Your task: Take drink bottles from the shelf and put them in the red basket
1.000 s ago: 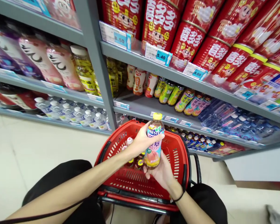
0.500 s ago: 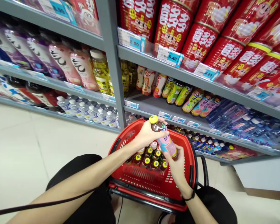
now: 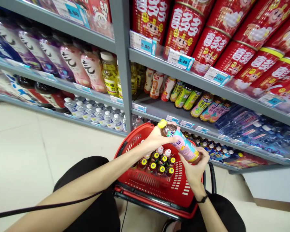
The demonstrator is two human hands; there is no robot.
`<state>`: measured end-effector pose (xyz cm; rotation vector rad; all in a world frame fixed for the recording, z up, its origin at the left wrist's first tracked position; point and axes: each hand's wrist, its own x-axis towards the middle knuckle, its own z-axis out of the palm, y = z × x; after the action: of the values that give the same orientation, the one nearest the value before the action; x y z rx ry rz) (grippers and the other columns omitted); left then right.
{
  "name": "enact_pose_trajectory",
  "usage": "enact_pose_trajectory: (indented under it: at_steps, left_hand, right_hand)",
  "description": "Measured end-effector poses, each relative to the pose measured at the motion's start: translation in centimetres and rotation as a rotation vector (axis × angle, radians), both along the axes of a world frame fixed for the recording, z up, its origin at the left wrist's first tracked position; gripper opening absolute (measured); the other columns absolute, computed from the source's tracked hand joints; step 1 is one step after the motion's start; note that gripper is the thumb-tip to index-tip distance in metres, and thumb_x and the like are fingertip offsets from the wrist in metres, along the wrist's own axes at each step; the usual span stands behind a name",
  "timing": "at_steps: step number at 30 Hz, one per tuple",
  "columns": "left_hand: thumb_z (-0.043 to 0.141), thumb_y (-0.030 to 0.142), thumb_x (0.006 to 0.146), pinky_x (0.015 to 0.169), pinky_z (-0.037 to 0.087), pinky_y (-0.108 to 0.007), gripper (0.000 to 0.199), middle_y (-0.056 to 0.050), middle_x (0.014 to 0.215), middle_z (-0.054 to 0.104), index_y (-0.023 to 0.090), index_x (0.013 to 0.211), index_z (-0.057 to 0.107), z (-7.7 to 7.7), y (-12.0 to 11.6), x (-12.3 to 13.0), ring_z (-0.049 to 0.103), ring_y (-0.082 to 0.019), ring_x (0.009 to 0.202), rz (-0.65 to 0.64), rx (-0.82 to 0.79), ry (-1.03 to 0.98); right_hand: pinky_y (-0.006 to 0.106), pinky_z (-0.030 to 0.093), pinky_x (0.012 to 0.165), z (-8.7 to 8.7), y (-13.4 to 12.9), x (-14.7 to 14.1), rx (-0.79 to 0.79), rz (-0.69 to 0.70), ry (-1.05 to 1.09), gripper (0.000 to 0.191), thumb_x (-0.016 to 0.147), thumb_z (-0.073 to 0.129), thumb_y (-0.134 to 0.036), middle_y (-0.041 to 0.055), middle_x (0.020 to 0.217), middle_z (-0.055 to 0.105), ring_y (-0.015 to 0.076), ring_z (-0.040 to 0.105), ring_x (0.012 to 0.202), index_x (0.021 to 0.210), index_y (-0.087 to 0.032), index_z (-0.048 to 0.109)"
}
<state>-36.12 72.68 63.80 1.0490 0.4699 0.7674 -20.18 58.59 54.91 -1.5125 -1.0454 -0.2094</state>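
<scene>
A bottle of iced tea (image 3: 183, 146) with a yellow cap and a pink and blue label is held tilted above the red shopping basket (image 3: 157, 196). Around its neck end, just below the cap, my left hand (image 3: 157, 138) is closed. My right hand (image 3: 195, 166) grips the bottle's base, fingers behind it and thumb in front. Below, inside the basket, several yellow-capped bottles (image 3: 152, 166) stand upright in rows, with a few white-capped bottles (image 3: 167, 152) behind them. Part of the basket's far side is hidden by my hands and the bottle.
Grey shelving (image 3: 125, 61) runs just beyond the basket. Red cans (image 3: 183, 30) fill the upper right shelf; lower sit more tea bottles (image 3: 201, 104) and shrink-wrapped water bottles (image 3: 253, 129). Small clear bottles (image 3: 99, 114) line the lower left shelf. A black cable (image 3: 50, 206) crosses my left forearm.
The bottle has turned to lie more level, its base swinging right and up with my right hand. Its label has rotated to show more printed text. The view has shifted slightly.
</scene>
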Motion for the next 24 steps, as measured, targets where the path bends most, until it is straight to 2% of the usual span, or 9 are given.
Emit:
enact_pose_trajectory:
  at_steps: [9,14,17,20,22,24]
  left_hand:
    - [0.093,0.020,0.058,0.077,0.058,-0.032,0.046,-0.004,0.090,0.077,0.021,0.100,0.072,0.0,0.1,0.1,0.071,-0.022,0.089,0.016,0.024,-0.022]
    - [0.093,0.019,0.058,0.082,0.057,-0.032,0.046,-0.003,0.091,0.076,0.020,0.099,0.071,-0.3,0.2,0.2,0.071,-0.023,0.093,0.033,0.039,-0.008]
    - [0.093,0.021,0.060,0.085,0.056,-0.033,0.052,-0.003,0.097,0.075,0.020,0.105,0.069,-0.6,0.3,0.2,0.070,-0.021,0.094,0.027,0.015,-0.029]
    - [0.093,0.025,0.061,0.086,0.055,-0.031,0.058,-0.004,0.104,0.075,0.020,0.113,0.066,-1.0,0.5,0.3,0.069,-0.019,0.095,0.023,-0.038,-0.067]
    - [0.092,0.026,0.063,0.084,0.055,-0.029,0.056,-0.004,0.107,0.074,0.020,0.113,0.067,-1.0,0.6,0.3,0.069,-0.018,0.093,0.037,-0.094,-0.076]
    - [0.091,0.025,0.065,0.078,0.054,-0.026,0.052,-0.004,0.108,0.074,0.020,0.111,0.068,-0.9,0.7,0.2,0.068,-0.015,0.087,0.041,-0.159,-0.075]
  right_hand:
    - [0.039,0.048,0.094,-0.4,0.1,0.0,0.017,0.022,0.000,0.067,0.068,0.092,-0.033,0.0060,0.117,0.051,0.0222,0.058,0.106,0.118,-0.022,0.049]
    - [0.039,0.048,0.096,-0.3,0.1,-0.3,0.007,0.007,0.059,0.067,0.065,0.094,-0.034,0.0058,0.118,0.053,0.0226,0.059,0.107,0.116,-0.022,0.051]
    - [0.037,0.050,0.090,0.1,-0.1,-0.9,-0.119,0.031,0.291,0.064,0.064,0.093,-0.037,0.0051,0.111,0.060,0.0226,0.062,0.101,0.113,-0.021,0.055]
    - [0.032,0.052,0.078,0.4,-0.2,-1.4,-0.254,0.165,0.578,0.053,0.067,0.091,-0.043,0.0018,0.095,0.066,0.0198,0.063,0.084,0.103,-0.020,0.060]
    - [0.029,0.051,0.069,0.5,-0.3,-1.8,-0.272,0.262,0.778,0.043,0.071,0.086,-0.050,-0.0004,0.083,0.066,0.0172,0.061,0.073,0.091,-0.020,0.062]
    - [0.027,0.049,0.061,0.7,-0.3,-2.2,-0.276,0.297,1.015,0.042,0.076,0.080,-0.057,-0.0016,0.075,0.065,0.0153,0.058,0.064,0.085,-0.020,0.063]
